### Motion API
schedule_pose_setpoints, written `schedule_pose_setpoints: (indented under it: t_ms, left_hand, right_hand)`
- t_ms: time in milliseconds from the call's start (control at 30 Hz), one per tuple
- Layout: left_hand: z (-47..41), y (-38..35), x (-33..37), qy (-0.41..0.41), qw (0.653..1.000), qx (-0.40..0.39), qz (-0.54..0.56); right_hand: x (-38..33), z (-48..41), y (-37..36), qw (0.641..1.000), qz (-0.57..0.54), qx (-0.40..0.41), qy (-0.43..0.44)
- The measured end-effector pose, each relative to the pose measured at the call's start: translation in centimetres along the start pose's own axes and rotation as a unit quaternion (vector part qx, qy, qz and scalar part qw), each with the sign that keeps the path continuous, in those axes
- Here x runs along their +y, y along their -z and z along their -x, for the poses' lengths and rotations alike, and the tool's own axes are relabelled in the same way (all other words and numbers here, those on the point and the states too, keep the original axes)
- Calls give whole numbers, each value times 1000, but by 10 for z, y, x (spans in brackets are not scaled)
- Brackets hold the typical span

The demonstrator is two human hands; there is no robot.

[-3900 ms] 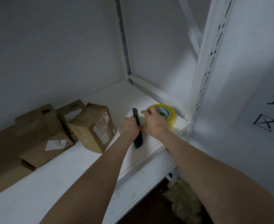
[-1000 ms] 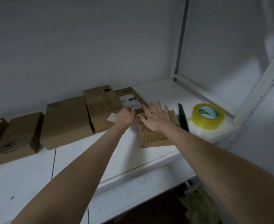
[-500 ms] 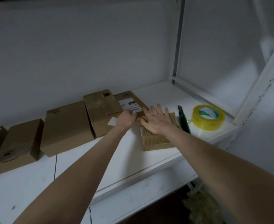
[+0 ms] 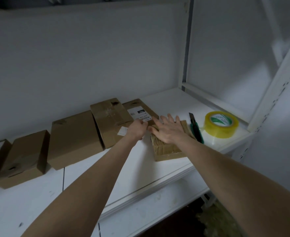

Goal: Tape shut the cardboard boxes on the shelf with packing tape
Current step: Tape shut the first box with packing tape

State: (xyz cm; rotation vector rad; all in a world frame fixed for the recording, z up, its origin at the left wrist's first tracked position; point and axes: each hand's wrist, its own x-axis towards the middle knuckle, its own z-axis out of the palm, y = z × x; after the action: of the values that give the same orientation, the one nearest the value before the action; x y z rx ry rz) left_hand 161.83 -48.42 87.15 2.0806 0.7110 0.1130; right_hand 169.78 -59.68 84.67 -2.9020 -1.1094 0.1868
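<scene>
Right hand (image 4: 169, 132) flat on small box (image 4: 168, 151), fingers spread; left hand (image 4: 136, 130) curled at its far-left corner — grip unclear. Knife (image 4: 196, 130), tape roll (image 4: 221, 124) right.

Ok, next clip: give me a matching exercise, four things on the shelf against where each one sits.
1 yellow roll of packing tape
2 green utility knife
3 small flat cardboard box
4 cardboard box with white label

A under the flat right hand
B between small box and tape roll
C farthest right on the white shelf
D behind the small box, beside the left hand

Pairs: 1-C, 2-B, 3-A, 4-D
</scene>
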Motion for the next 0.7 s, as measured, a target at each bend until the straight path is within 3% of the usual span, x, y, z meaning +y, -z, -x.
schedule_pose_setpoints:
  t_ms: [67,133,233,300,400,533,700]
  left_hand:
    - [3,2,0,-2,1000,-5,15]
    - [6,5,1,-11,999,-15,28]
    - [11,12,0,-22,999,-22,29]
    - [10,17,-3,-17,999,-25,35]
    - [9,15,-8,-8,997,-49,57]
    - [10,-2,-10,16,994,-76,79]
    - [17,-19,-9,74,977,-120,161]
  right_hand:
    - [1,1,3,1000,-28,0,4]
    - [4,4,9,991,-126,39,4]
    - [12,13,22,937,-287,190,-56]
    - [21,18,33,914,-300,246,-121]
    - [39,23,44,911,-289,207,-209]
    - [52,36,35,907,-310,105,-265]
    - [35,53,14,825,-491,69,-271]
